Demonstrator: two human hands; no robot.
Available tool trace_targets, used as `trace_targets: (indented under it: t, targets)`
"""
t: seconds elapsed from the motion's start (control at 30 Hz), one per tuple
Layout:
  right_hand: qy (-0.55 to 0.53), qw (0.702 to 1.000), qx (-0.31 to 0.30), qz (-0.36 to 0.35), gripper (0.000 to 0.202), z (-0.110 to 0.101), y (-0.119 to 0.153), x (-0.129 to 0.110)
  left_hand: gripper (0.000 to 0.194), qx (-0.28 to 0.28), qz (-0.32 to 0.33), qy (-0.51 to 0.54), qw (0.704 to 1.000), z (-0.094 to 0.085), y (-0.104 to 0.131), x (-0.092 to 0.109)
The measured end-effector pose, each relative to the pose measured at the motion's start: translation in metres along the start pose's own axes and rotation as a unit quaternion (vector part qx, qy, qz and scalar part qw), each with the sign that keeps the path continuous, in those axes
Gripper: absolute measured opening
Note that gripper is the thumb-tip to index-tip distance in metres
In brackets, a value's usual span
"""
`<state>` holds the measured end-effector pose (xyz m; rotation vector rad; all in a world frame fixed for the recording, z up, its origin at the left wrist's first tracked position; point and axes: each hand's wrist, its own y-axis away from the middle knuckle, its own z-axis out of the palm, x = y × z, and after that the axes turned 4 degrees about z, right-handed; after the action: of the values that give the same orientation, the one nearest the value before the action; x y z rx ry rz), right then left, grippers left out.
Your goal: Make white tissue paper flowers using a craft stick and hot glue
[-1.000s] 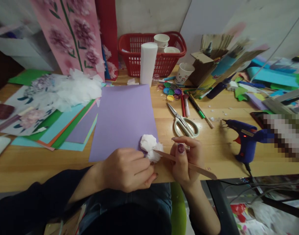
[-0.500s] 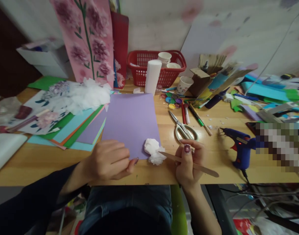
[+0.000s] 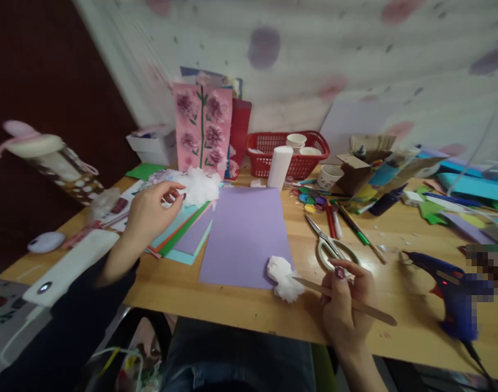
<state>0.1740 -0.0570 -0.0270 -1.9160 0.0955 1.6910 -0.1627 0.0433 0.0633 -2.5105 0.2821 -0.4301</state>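
Note:
My left hand reaches over the left side of the table, fingers curved and thumb apart. Its fingertips are at the edge of a fluffy heap of white tissue pieces; I cannot tell if they touch. In my right hand is a flat, tapered wooden stick, pinched between thumb and fingers. The stick's narrow tip points left at a crinkled white tissue piece. Just behind that piece lies a rounded white lump, over the near right corner of the purple sheet.
Scissors lie just beyond my right hand. A blue hot glue gun with a lit red light stands at right, its cord over the edge. At the back are a red basket, a white roll and a pink flower picture.
My left hand has lifted from beside the purple sheet and moved left and away from me to the tissue heap. The right hand keeps the stick. My view has turned left.

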Motion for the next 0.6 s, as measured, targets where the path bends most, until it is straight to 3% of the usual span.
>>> trace_targets:
  t: [0.07, 0.2, 0.33, 0.43, 0.6]
  targets:
    - [0.001, 1.0, 0.008, 0.009, 0.017, 0.0, 0.0, 0.001, 0.035, -0.081, -0.094, 0.017, 0.992, -0.002, -0.009, -0.018]
    - [-0.006, 1.0, 0.02, 0.019, 0.02, 0.001, -0.001, 0.0, 0.024, -0.102, -0.126, 0.006, 0.987, 0.01, -0.015, -0.033]
    - [0.0, 0.999, 0.025, 0.021, 0.024, 0.002, -0.003, -0.003, 0.019, -0.151, -0.084, 0.041, 0.984, 0.038, -0.016, -0.014]
    - [0.005, 0.999, 0.026, 0.019, 0.026, 0.002, -0.003, -0.001, 0.021, -0.156, -0.084, 0.042, 0.983, 0.064, -0.022, 0.0]
    - [0.006, 1.0, 0.018, 0.025, 0.026, -0.003, -0.001, 0.006, 0.019, -0.16, -0.103, 0.052, 0.98, 0.099, -0.029, 0.004]
